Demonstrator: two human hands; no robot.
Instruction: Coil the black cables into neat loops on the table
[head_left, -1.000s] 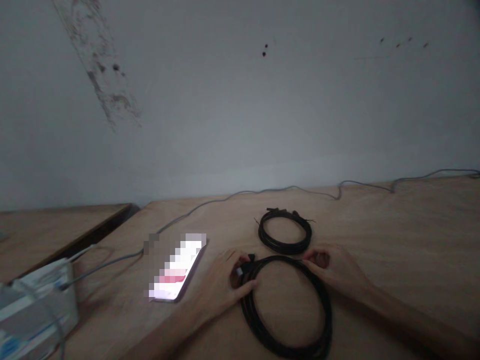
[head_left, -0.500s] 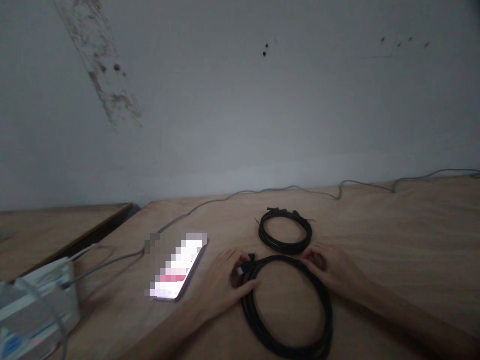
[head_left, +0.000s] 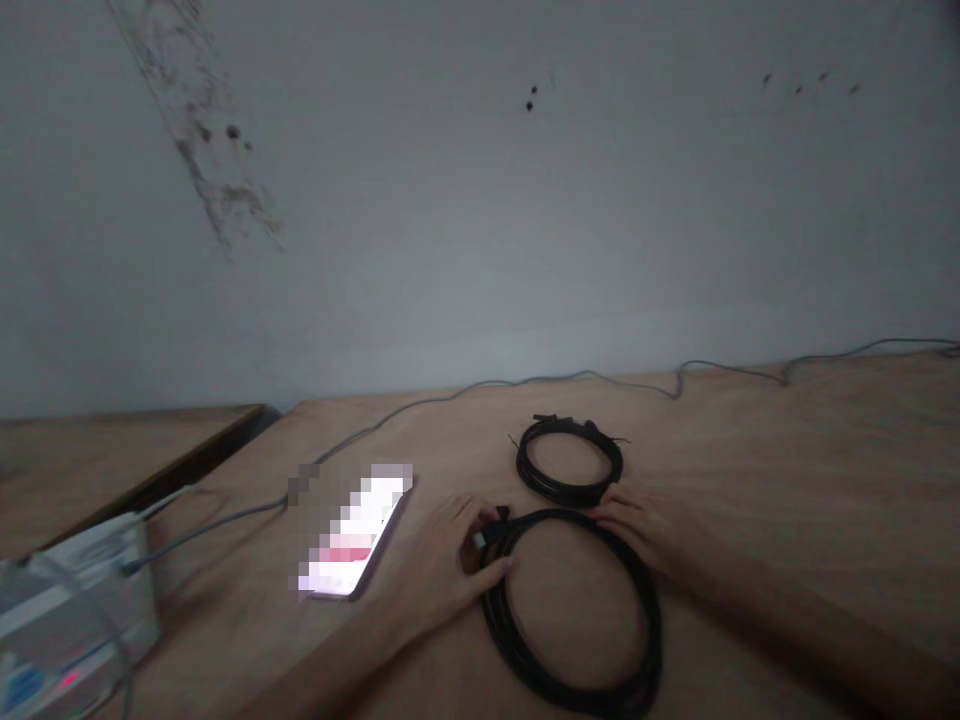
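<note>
A large coil of black cable (head_left: pixel 649 640) lies on the wooden table (head_left: pixel 810 470) in front of me. My left hand (head_left: pixel 450 565) grips the coil's left top side, fingers curled round the strands near a plug end. My right hand (head_left: pixel 649 530) rests on the coil's top right, fingers bent over the cable. Just beyond lies a smaller black cable coil (head_left: pixel 570 462), which touches neither hand.
A lit phone (head_left: pixel 352 545) lies face up left of my left hand. A grey cord (head_left: pixel 525 382) runs along the table's far edge by the wall. A white box with wires (head_left: pixel 67 600) sits at the lower left. A second table (head_left: pixel 105 450) stands at the left.
My right hand has shifted slightly left along the top of the large coil, its fingers flatter on the cable. My left hand keeps its grip.
</note>
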